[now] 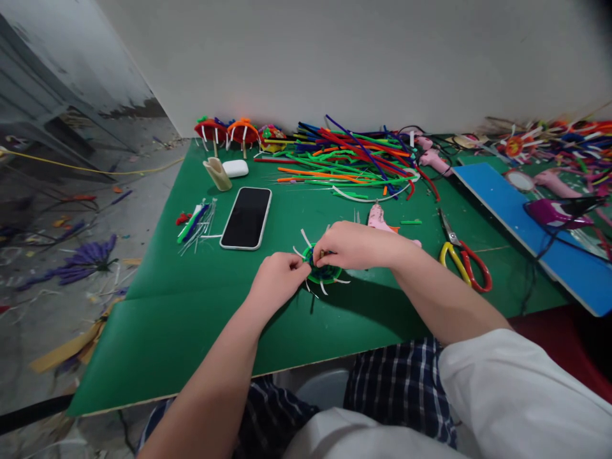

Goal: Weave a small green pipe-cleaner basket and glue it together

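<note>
A small round woven piece [324, 273] of green and dark blue pipe cleaners with white spokes sticking out sits on the green table [191, 319]. My left hand [277, 280] pinches its left edge with closed fingers. Over the top of the piece, my right hand [356, 245] grips it with fingers curled shut. Both hands meet at the piece, just right of a black phone [246, 217] lying face up.
A heap of coloured pipe cleaners [349, 159] lies at the back. Scissors with red and yellow handles [463, 258] and a pink glue gun [380, 220] lie to the right. A white earbud case [235, 168], cut white sticks [198, 223], finished red and orange pieces [227, 131] and a blue board [526, 223] are around.
</note>
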The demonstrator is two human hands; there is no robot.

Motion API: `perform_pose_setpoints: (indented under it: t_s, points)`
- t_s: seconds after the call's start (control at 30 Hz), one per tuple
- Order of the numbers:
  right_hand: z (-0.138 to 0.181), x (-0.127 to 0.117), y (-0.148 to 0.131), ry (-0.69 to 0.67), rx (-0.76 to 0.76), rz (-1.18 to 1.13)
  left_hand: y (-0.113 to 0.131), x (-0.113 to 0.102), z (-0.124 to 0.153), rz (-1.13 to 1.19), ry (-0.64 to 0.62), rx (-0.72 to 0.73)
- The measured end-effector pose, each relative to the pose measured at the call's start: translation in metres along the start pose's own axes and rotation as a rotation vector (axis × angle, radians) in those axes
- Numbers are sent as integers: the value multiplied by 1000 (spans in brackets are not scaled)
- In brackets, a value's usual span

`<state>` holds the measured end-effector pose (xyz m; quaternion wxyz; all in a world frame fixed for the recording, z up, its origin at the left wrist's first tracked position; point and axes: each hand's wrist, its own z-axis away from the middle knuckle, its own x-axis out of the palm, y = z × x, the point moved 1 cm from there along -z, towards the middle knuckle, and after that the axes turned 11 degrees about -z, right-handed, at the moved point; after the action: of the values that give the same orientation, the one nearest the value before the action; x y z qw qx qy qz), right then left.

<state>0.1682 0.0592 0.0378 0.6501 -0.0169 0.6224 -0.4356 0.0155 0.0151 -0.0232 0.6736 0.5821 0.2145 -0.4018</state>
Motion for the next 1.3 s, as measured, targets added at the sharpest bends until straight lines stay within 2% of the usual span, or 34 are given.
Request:
perform_pose_setpoints:
  t_s: [0.6, 1.3]
  points:
    - [0, -1, -1, -14, 46, 14, -2, 2, -1, -29, -2, 17]
    - [6, 5, 4, 17, -4, -44, -2, 2, -1, -23, 8, 20]
